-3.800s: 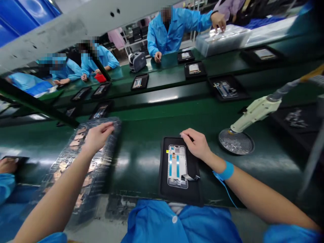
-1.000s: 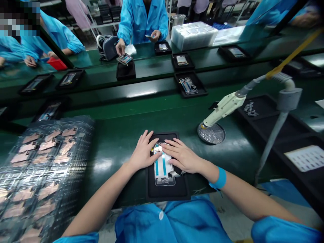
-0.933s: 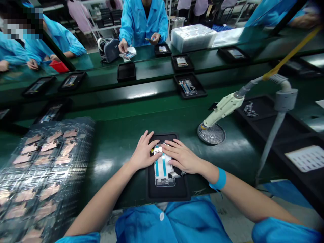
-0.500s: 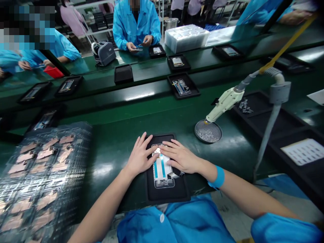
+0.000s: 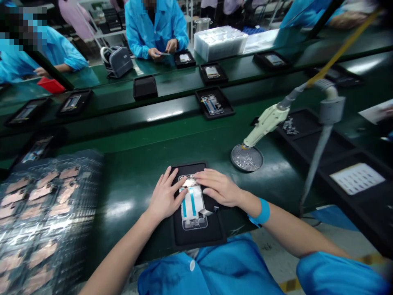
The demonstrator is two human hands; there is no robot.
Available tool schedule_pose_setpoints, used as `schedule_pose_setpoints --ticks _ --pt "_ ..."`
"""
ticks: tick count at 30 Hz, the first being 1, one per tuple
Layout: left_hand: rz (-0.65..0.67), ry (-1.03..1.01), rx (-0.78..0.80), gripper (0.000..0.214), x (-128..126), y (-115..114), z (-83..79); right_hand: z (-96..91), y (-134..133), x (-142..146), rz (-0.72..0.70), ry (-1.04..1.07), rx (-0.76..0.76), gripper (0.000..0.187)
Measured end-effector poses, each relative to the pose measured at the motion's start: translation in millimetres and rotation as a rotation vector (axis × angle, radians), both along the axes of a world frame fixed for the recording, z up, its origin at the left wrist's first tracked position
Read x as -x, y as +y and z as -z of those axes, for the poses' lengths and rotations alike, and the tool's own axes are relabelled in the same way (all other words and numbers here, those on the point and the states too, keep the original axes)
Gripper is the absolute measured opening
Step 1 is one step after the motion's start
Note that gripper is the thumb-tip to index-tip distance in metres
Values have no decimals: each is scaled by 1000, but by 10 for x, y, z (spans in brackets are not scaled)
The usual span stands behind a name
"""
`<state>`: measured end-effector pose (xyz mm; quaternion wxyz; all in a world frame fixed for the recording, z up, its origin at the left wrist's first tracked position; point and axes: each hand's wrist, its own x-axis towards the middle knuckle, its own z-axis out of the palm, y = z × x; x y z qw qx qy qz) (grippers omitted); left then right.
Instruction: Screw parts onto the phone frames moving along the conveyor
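Observation:
A white phone frame (image 5: 192, 207) with two blue strips lies in a black tray (image 5: 201, 233) at the near edge of the green bench. My left hand (image 5: 164, 196) rests flat on the tray's left side, its fingers spread and touching the frame's upper left edge. My right hand (image 5: 217, 187) lies over the frame's upper right, fingers stretched out with the tips pressing on the frame's top end. Neither hand holds anything. A blue wrist strap (image 5: 262, 212) circles my right wrist.
A stack of clear trays with copper parts (image 5: 43, 213) sits at the left. A round screw dish (image 5: 247, 157) with a hanging electric screwdriver (image 5: 265, 123) stands to the right. Black trays with phones ride the belt (image 5: 213, 103). Workers in blue coats sit opposite (image 5: 153, 28).
My left hand came over from the parts stack to the frame and both hands now press its top end. The view has drifted slightly to the right.

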<state>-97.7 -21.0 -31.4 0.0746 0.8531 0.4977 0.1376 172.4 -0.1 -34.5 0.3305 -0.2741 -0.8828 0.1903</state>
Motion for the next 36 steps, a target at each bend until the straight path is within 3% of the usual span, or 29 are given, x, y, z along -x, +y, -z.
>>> schedule_pose_setpoints --ticks 3,5,6,8,9,11,13,17,26,36 --pt "-16 -63 -24 41 -37 37 57 -169 73 -251 531 436 -306 37" --pt "-16 -84 -36 41 -142 104 72 -282 241 -409 852 641 -451 59" --pt "-11 -88 -41 41 -217 148 75 -333 360 -471 913 699 -444 76" --pt "6 -98 -54 41 -386 242 78 -416 626 -553 850 726 -221 96" --pt "15 -107 -63 41 -466 288 83 -448 751 -572 777 730 -74 92" --pt "29 -136 -83 41 -589 362 99 -492 936 -575 644 749 171 70" --pt "48 -163 -94 41 -645 408 120 -505 1010 -545 584 797 268 47" --pt "88 -181 -93 39 -627 438 143 -436 952 -473 599 914 177 29" --pt "104 -177 -95 38 -637 445 118 -303 928 -474 704 876 117 27" --pt "99 -160 -73 39 -634 426 99 -264 933 -477 678 910 96 24"
